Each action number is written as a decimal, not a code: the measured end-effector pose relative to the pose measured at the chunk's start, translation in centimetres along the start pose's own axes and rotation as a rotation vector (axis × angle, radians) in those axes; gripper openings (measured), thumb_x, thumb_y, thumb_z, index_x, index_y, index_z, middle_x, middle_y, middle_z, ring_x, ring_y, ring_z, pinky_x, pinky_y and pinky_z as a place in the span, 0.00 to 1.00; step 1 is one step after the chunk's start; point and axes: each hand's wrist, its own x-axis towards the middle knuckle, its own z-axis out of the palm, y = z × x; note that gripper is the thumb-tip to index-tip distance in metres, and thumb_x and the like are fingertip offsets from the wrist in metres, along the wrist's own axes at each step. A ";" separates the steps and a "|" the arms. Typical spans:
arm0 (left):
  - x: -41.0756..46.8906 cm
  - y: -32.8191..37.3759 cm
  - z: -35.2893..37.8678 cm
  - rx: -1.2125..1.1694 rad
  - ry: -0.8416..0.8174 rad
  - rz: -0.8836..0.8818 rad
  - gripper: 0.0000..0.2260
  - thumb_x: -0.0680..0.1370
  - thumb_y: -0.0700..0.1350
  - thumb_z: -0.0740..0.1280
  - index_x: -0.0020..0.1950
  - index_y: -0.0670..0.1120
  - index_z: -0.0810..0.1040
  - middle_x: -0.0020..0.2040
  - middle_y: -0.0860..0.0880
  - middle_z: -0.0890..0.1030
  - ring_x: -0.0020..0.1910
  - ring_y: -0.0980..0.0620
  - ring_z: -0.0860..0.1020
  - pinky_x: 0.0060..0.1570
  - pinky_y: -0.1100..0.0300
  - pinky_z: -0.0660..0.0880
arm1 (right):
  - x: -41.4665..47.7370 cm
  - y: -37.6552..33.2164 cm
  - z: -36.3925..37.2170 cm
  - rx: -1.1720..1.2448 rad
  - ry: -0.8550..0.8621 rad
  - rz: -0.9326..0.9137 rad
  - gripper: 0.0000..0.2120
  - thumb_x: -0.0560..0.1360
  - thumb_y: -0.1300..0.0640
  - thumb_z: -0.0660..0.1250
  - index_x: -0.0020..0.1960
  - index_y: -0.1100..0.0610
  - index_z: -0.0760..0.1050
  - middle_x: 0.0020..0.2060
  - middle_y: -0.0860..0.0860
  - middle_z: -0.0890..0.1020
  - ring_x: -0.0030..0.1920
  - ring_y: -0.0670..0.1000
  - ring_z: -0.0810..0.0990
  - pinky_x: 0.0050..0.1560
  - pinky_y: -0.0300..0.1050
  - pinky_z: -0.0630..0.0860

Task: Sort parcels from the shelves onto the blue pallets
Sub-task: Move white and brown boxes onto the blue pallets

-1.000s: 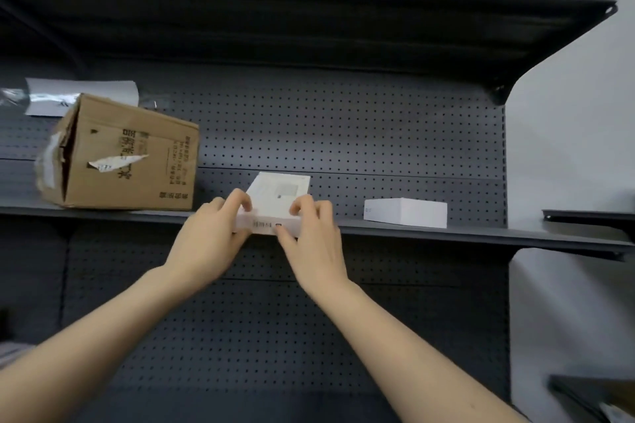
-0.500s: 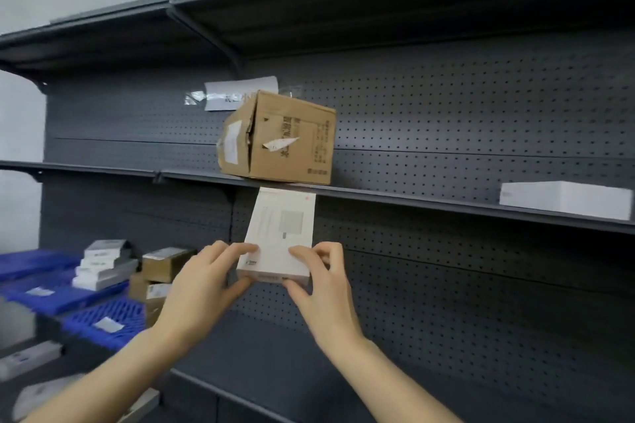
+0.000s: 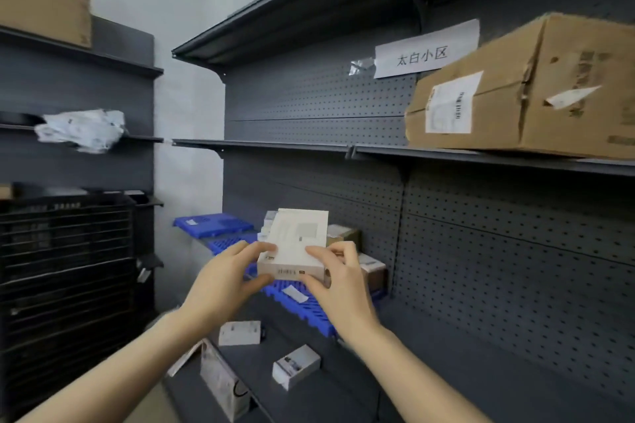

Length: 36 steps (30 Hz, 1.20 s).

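Update: white parcel [image 3: 292,247] is off the middle shelf [image 3: 446,153]. A second ago it sat at that shelf's edge next to the cardboard box [image 3: 522,89]; now it's carried down and left, in the air over the near blue pallet [image 3: 299,306]. The view swung left with it, so the pallets went from frame edge to dead ahead. Both hands are on it: left hand [image 3: 223,271] grips the near-left corner, fingers on top, thumb underneath; right hand [image 3: 338,280] holds the near-right corner the same way. No release yet. The parcel is tilted, far end up, printed face toward the camera. The near pallet carries a few small boxes [image 3: 372,268] toward the back wall, partly hidden by the parcel; its front strip has only a loose label. A second blue pallet [image 3: 213,224] sits further left. My read: pick done, carry nearly done, only set-down left, likely onto that front strip. The cardboard box is still on the shelf, so more to sort. Two small white boxes [image 3: 239,332] lie on the bottom shelf off the pallets; can't tell if they count.
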 end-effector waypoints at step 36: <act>39.8 -45.3 27.5 -0.023 -0.388 0.220 0.22 0.80 0.55 0.60 0.74 0.57 0.63 0.66 0.56 0.69 0.66 0.54 0.65 0.63 0.59 0.68 | 38.6 26.1 40.6 -0.235 -0.079 0.403 0.22 0.77 0.52 0.64 0.70 0.47 0.66 0.61 0.47 0.66 0.55 0.49 0.76 0.54 0.40 0.75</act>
